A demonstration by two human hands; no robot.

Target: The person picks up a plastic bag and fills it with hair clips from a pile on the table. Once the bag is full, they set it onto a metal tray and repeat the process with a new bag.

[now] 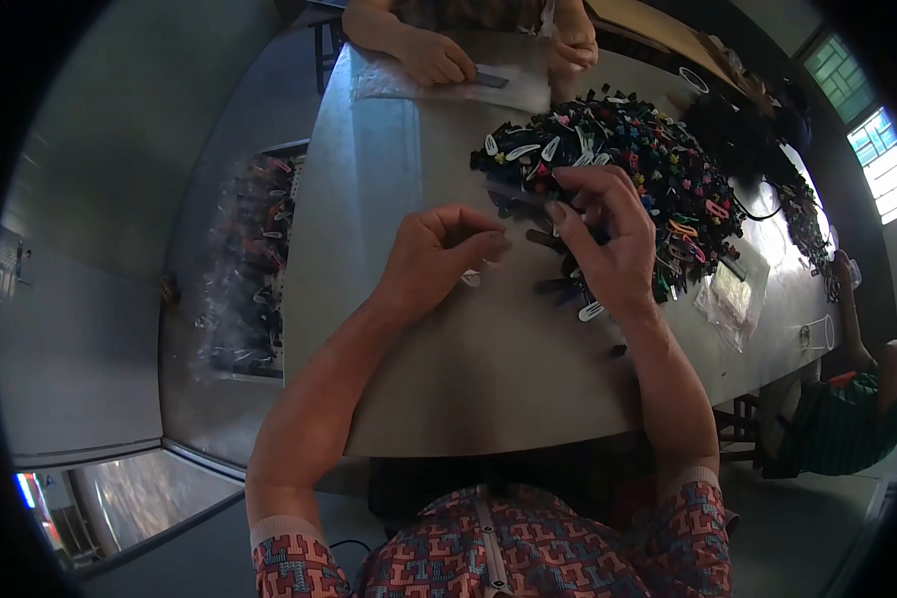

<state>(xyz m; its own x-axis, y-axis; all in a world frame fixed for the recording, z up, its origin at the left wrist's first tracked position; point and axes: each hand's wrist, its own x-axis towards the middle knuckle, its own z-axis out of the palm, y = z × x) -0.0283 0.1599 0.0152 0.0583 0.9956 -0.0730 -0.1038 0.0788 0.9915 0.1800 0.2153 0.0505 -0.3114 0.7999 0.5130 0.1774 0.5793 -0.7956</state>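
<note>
My left hand (pixel 444 254) is over the table left of the clip pile, thumb and forefinger pinched together; what lies in the pinch is too small to make out. Just below its fingertips is a white snap hair clip (pixel 471 278). My right hand (pixel 616 239) is at the near edge of the heap of hair clips (pixel 633 149), its thumb and forefinger apart. A blurred grey strip (pixel 513 189) shows beside its fingertips. Under the right hand are some dark clips (pixel 558 286) and another white snap clip (pixel 591 311).
Across the table (pixel 448 399), a person's hand (pixel 439 58) holds a dark flat piece over a clear plastic bag (pixel 399 85). A small plastic packet (pixel 733 299) lies right. Left, a crate of clips (pixel 259 249) stands lower. Another person (pixel 837 424) sits at right.
</note>
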